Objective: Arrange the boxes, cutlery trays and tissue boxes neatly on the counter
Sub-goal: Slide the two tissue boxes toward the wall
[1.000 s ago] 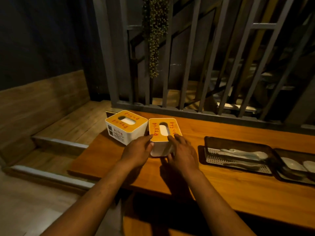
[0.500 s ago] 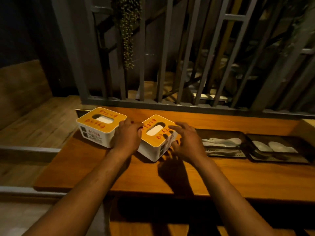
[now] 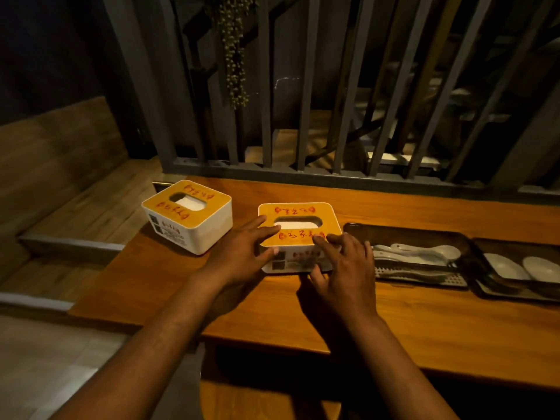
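At the left of centre a white tissue box with an orange lid [image 3: 188, 218] sits on the wooden tabletop [image 3: 394, 313], turned at an angle to the edge, so by my judgement it wants squaring up yet. Just right of it, apart by a small gap, stands the second tissue box [image 3: 298, 236], its front face now square to the viewer. The left hand [image 3: 239, 256] lies against that box's left side, fingers straight over the lid corner and thumb on the front face, pressing and not curled round it. The right hand [image 3: 342, 268] rests spread at the box's right front corner, fingertips on the lid edge, thumb low by the base (no real clasp that I can make out). Further right, just beside this box, a dark cutlery tray [image 3: 403, 234] holds white spoons, and another tray [image 3: 515, 294] at the far right edge carries more. Both trays look parallel to the tabletop edge. One box seems aligned; the angled one remains.
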`<state>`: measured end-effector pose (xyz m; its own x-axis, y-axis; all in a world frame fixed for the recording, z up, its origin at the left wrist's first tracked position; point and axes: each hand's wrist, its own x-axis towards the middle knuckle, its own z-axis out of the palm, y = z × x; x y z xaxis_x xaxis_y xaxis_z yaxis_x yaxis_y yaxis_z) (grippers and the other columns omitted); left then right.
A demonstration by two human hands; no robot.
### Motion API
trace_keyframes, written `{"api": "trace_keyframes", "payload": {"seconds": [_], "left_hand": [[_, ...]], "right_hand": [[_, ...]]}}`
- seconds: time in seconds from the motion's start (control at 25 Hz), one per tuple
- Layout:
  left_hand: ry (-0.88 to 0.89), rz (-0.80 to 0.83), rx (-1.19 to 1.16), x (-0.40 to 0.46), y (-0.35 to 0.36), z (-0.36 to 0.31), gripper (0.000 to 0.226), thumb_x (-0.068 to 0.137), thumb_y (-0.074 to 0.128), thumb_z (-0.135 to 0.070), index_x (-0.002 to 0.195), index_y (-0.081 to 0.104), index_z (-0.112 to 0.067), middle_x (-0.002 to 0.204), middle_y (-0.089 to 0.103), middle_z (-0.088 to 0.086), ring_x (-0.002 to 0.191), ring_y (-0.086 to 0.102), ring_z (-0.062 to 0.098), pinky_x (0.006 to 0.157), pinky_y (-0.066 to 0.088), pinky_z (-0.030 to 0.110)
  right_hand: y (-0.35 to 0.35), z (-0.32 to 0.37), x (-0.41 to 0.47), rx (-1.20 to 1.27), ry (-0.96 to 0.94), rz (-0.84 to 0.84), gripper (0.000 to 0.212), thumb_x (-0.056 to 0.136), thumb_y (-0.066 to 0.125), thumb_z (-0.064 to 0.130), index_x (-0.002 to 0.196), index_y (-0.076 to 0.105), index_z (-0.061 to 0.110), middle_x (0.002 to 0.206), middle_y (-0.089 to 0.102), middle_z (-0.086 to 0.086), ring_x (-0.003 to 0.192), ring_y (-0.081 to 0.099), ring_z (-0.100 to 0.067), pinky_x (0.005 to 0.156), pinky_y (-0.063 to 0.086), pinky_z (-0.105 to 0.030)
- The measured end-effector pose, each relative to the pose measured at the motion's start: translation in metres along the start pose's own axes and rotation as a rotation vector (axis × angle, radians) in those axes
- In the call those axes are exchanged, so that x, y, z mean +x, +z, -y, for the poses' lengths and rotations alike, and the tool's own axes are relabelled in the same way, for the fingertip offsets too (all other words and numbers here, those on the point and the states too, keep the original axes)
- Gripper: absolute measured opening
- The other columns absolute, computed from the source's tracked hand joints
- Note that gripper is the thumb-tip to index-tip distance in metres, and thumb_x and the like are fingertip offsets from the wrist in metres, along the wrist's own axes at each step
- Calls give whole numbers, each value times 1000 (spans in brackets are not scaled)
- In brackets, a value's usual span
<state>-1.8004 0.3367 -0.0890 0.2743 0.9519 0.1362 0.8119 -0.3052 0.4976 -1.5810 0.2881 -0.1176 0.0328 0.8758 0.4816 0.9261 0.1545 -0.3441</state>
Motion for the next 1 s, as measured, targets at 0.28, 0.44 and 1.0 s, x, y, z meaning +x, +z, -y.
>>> {"api": "trace_keyframes", "payload": {"seconds": [0.28, 0.44, 1.0], "left_hand": [[-11, 18, -44, -5, 20, -20, 51, 99, 47, -40, 145, 27, -45, 163, 3, -14, 142, 31, 21, 104, 46, 46], [69, 20, -95, -8, 13, -15, 49, 100, 43, -39, 146, 26, -45, 164, -1, -10, 148, 16, 21, 113, 30, 39], [-169, -16, 311, -3, -113, 183, 74, 94, 55, -28, 150, 10, -46, 162, 11, 8, 143, 22, 37, 108, 36, 56]], "right_hand": [[11, -6, -12, 7, 32, -84, 64, 73, 78, 27, 133, 56, 24, 129, 52, -9, 127, 45, -32, 111, 30, -57], [8, 5, -11, 11, 114, -78, 64, 72, 79, 22, 132, 55, 26, 133, 49, -9, 131, 41, -33, 112, 28, -60], [85, 246, 73, -85, -24, 480, 71, 85, 66, 43, 146, 31, 35, 160, 22, -4, 145, 21, -36, 108, 38, -52]]}}
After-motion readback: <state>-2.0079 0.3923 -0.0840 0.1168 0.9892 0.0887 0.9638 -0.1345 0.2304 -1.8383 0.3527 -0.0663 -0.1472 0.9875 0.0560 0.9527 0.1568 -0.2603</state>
